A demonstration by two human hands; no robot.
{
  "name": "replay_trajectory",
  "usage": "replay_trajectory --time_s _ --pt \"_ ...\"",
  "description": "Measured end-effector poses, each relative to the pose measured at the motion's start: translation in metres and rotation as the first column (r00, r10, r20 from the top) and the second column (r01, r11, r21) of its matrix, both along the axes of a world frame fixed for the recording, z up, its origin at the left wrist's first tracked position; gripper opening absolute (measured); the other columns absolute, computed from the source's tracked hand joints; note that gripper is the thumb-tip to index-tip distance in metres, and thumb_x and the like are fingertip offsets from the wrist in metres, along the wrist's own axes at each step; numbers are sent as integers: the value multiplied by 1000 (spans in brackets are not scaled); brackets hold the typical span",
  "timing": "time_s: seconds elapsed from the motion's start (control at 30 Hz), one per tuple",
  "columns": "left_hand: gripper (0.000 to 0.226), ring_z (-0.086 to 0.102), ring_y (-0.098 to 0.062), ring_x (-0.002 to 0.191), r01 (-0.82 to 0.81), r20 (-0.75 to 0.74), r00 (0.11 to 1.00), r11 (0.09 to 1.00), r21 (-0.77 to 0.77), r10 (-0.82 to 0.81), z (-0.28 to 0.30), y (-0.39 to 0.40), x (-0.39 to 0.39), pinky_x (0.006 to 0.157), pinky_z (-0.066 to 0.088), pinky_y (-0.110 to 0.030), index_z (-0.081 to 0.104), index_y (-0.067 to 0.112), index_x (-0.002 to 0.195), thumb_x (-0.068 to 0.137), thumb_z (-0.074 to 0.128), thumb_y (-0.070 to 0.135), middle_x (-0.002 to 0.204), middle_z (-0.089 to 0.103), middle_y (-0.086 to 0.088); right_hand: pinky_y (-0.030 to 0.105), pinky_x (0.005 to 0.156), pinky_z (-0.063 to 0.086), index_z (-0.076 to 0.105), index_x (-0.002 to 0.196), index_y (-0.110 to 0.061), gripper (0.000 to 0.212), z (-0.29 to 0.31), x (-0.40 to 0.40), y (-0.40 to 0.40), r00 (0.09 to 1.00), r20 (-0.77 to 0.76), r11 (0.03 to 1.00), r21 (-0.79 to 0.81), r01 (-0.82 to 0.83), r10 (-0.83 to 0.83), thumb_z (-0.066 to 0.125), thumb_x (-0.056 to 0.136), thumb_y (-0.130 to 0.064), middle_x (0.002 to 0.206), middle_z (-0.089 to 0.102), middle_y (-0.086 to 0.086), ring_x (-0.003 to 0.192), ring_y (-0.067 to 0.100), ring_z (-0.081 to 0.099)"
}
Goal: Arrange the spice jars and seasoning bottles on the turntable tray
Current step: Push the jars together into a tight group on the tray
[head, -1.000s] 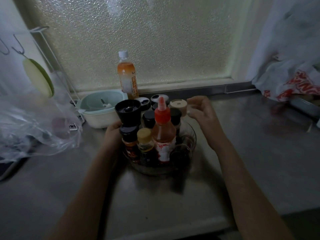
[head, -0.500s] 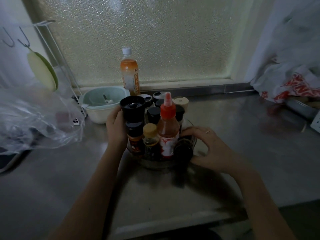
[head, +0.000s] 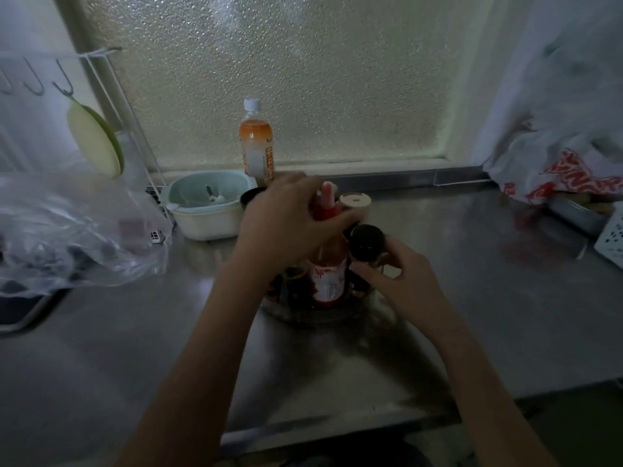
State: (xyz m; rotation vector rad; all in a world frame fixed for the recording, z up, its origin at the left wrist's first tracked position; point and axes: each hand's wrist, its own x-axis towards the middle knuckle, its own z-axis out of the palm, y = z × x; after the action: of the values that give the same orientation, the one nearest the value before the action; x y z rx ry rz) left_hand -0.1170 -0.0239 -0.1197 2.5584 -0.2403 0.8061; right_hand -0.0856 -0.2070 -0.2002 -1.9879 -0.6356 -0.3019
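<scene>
A clear round turntable tray (head: 357,306) sits on the steel counter, crowded with several jars and bottles. A tall red sauce bottle (head: 328,278) with a red nozzle stands at its front. My left hand (head: 286,224) reaches over the tray and wraps around the neck of the red bottle, hiding the jars behind. My right hand (head: 401,278) grips a small black-lidded jar (head: 366,242), lifted at the tray's right side. A beige-lidded jar (head: 354,202) shows behind.
An orange drink bottle (head: 256,146) stands by the frosted window. A pale green bowl (head: 209,210) sits left of the tray, and a clear plastic bag (head: 74,237) lies farther left. A white and red bag (head: 566,173) fills the right corner. The counter's front edge runs near me.
My left hand moved from the tray's left side up over the red bottle's neck. My right hand left the tray's rim and now holds the black-lidded jar raised.
</scene>
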Motion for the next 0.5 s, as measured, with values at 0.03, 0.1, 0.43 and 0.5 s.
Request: replay_trajectory --time_s 0.03,0.1,0.43,0.5 --pt "42 52 -9 78 -37 -35 999 998 58 39 -3 -4 2 68 44 -27 60 28 97 78 53 65 86 54 11 8 67 45 58 107 -27 29 1 -1 1 1000 4 1000 14 5 -5 72 82 -23 92 61 -20 74 -12 57" --pt "30 53 -11 68 -49 -17 999 998 42 50 -8 -9 3 60 40 -25 56 28 83 81 56 58 73 53 10 12 70 46 56 108 -30 30 2 -2 2 1000 -8 1000 26 12 -11 71 83 -24 93 61 -18 75 -7 58" --pt "33 39 -11 48 41 299 937 792 -609 181 20 21 -14 50 34 -30 52 9 60 75 59 38 49 43 5 5 67 46 60 114 -15 37 11 -12 25 998 -51 987 152 44 -36 73 80 -17 96 62 -16 81 -5 61" --pt "32 35 -6 46 32 302 937 819 -573 174 21 19 -19 49 31 -27 51 6 59 77 62 31 48 41 6 0 66 41 59 117 -13 41 10 -11 37 998 -14 993 103 55 -54 75 79 -17 101 62 -5 79 -9 57"
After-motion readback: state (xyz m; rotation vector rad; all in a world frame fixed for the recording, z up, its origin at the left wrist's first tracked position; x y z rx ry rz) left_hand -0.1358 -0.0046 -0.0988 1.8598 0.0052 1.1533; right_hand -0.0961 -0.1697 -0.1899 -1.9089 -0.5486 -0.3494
